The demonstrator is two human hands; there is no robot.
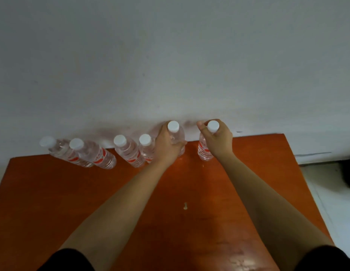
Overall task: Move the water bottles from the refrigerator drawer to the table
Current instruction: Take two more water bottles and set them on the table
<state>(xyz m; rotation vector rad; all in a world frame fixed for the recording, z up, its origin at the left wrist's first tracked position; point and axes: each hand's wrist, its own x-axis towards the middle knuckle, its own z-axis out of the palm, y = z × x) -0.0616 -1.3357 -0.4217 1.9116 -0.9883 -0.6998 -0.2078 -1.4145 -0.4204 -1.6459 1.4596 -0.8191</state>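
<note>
Several clear water bottles with white caps and red labels stand in a row along the far edge of the orange table (72,192), against the wall. My left hand (167,146) is wrapped around the body of one upright bottle (175,132). My right hand (217,140) grips the neck of the rightmost bottle (204,151), which stands on the table. To the left stand further bottles, one pair (131,151) touching my left hand's bottle side and another pair (86,153) farther left. The refrigerator drawer is out of view.
A pale grey wall (170,65) rises right behind the bottle row. A small light speck (185,206) lies mid-table. The table's right edge drops to a light floor (326,192), with a dark object (349,173) at the far right.
</note>
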